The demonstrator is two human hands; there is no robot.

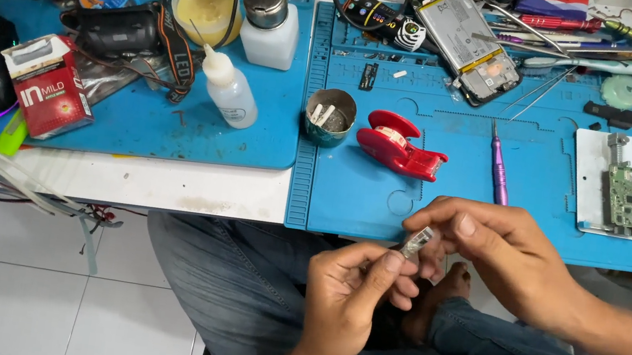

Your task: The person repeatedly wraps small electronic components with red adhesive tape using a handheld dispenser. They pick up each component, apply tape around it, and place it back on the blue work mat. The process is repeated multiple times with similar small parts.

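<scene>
Below the worktop's front edge, over the lap, the left hand (344, 297) pinches a small clear plastic piece (416, 242) (details too small to tell) between thumb and fingers; the right hand (498, 257) closes fingertips on its other end.

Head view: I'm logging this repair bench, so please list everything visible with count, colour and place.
work mats: 2, blue, covering the bench
opened phone: 1, grey, back of right mat
tape dispenser: 1, red, right mat centre
metal cup: 1, silvery, between the mats
squeeze bottle: 1, white, left mat
pump bottle: 1, clear, left mat
circuit board: 1, green, on white plate, right
screwdriver: 1, purple, right mat
small box: 1, red, left
small metal part: 1, silvery, in both grips
left hand: 1
right hand: 1
</scene>
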